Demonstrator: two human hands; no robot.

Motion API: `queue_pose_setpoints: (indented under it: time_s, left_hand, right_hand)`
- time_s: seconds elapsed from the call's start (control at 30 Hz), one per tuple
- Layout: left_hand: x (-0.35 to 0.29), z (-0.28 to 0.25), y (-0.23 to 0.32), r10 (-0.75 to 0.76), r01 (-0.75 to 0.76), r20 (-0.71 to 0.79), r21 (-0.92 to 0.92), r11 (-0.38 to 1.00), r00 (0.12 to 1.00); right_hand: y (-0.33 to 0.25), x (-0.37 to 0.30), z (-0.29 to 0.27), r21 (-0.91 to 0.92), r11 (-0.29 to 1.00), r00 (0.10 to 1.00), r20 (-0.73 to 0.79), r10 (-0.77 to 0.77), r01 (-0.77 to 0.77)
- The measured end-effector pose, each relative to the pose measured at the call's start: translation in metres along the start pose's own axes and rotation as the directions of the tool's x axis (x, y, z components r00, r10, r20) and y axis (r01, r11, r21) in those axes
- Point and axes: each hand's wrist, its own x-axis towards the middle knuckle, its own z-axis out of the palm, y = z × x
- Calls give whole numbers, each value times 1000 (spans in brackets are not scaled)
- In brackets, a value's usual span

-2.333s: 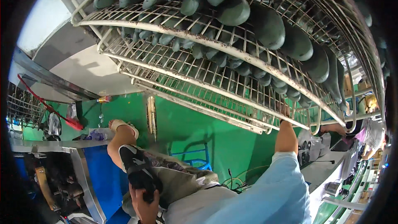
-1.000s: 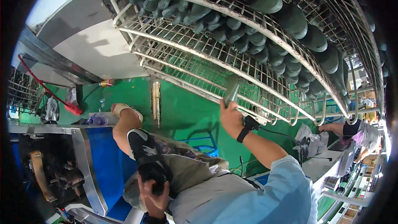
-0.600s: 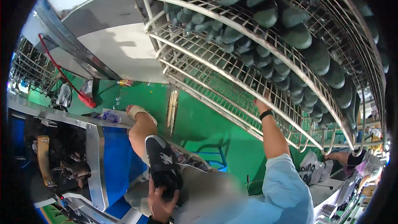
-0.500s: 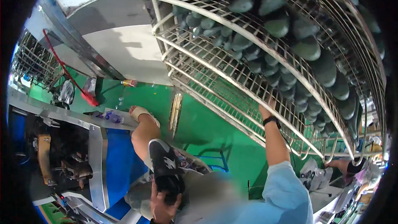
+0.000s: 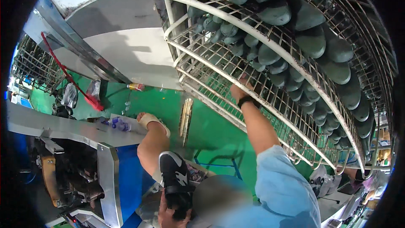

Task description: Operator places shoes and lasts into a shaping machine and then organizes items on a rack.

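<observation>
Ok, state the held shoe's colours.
The shoe in the left hand is black and white; see head view.

Bright light falls on the pale wall [image 5: 114, 48] — a stepped shadow lies across it — and the green floor [image 5: 215, 105] shows shadows too. Fisheye distortion bows the rack [image 5: 274, 46] (the picture's corners go black). A round patch [image 5: 221, 194] at lower centre is heavily blurred.
</observation>
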Motion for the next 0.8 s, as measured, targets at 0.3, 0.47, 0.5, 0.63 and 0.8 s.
queue_pose_setpoints:
  time_s: [0.3, 0.47, 0.5, 0.63, 0.8]
  left_hand:
    - [16, -15, 16, 20, -45, 169, 145, 988, 985]
    - [15, -16, 27, 1, -9, 103, 80, 997, 995]
    - [12, -13, 23, 30, -33, 55, 56, 998, 998]
    - [8, -13, 22, 31, -37, 87, 76, 996, 996]
    - [2, -10, 19, -45, 46, 42, -3, 999, 998]
  right_hand:
    - [-36, -216, -36, -601, 679, 870, 59, -489, 422]
    - [-31, -223, -35, -620, 660, 848, 17, -529, 424]
    - [-31, -221, -33, -617, 663, 844, 3, -537, 424]
    - [-26, -218, -28, -640, 647, 839, -6, -544, 415]
    - [-38, -208, -39, -613, 699, 892, 21, -452, 369]
